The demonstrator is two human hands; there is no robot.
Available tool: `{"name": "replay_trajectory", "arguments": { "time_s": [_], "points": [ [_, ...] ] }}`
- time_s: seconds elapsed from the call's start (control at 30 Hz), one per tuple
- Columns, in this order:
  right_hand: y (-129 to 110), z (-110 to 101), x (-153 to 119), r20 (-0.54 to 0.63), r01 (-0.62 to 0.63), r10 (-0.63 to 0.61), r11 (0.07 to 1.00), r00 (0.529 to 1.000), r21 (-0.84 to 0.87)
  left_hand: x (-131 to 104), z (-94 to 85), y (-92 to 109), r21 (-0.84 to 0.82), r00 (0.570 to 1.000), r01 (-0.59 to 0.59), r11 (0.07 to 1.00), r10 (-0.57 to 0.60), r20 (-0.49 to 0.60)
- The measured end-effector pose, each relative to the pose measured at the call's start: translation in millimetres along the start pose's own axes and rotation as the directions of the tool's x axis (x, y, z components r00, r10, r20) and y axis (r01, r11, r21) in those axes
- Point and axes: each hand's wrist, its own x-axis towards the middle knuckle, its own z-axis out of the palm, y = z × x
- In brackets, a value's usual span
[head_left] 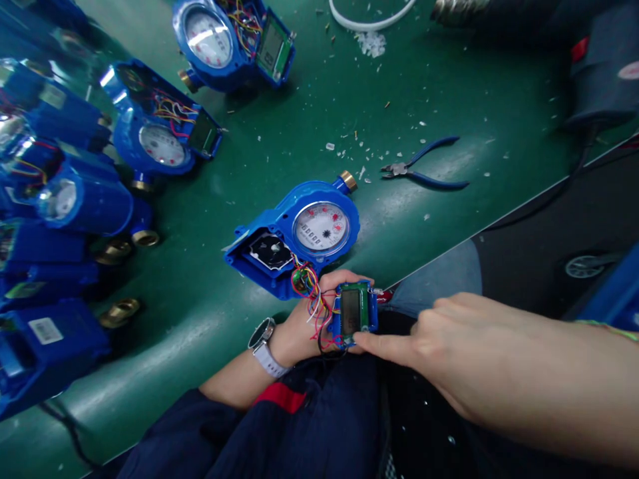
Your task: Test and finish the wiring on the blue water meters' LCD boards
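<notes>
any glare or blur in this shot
Head view: pale glare streaks the green table; head view: blue meters at left look smeared, the pliers sharper; head view: the display module is too dim to read clearly.

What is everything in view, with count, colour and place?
Table: one, green, under the meters
Centre meter: one, blue, mid-table
Display: one, blue-green, below centre meter
Wires: several, multicoloured, beside display
Other meters: six or more, blue, left and top; exact count unclear
Pliers: one, blue-handled, right of centre meter
Ring: one, white, cut by top edge
Scraps: many, white, scattered on table
Tool: one, dark grey, upper right
Cables: two, black, right and lower left
Wheel: one, grey, far right
Unclear object: one, blue, right edge
Watch: one, pale-strapped, left wrist
Sleeve: one, navy, bottom
Trouser leg: one, pale blue, by table edge
Left hand: one, bare, holding display
Right hand: one, bare, finger at display
</notes>
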Motion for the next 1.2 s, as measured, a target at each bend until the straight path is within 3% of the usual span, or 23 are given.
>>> {"name": "replay_trajectory", "arguments": {
  "time_s": [0.13,0.37,0.63,0.9,1.0,1.13,1.2],
  "points": [
    [-8.1,20.8,-15.3,-0.174,0.019,-0.041,0.991,0.984,-0.13,2.8,-0.2,2.8,-0.042,0.999,-0.04,0.998,0.039,-0.035],
    [-10.5,57.5,-23.9,-0.171,-0.148,0.138,0.988,0.976,-0.05,5.4,-2.5,7.2,0.03,0.988,-0.093,0.995,0.096,-0.121],
    [-12.4,56.0,-22.0,-0.194,-0.13,0.119,0.99,0.974,-0.046,7.2,-0.6,9.3,0.108,0.98,-0.082,0.991,0.1,-0.171],
    [-12.5,69.7,-20.2,-0.171,-0.154,0.192,0.965,0.966,0.213,6.9,3.4,5.9,0.016,0.978,-0.071,0.997,0.072,-0.197],
    [-10.1,69.1,-14.6,-0.133,-0.159,0.23,0.9,0.964,0.406,9.4,3.6,11.1,0.018,0.973,-0.102,0.995,0.104,-0.208],
    [-6.3,68.2,-9.0,-0.059,-0.166,0.295,0.68,0.954,0.714,13.6,3.4,20.1,0.126,0.967,-0.132,0.983,0.156,-0.203],
    [-4.7,65.5,-9.4,-0.051,-0.144,0.289,0.615,0.956,0.775,13.9,2.7,20.8,0.149,0.967,-0.123,0.981,0.152,-0.205]
  ]
}}
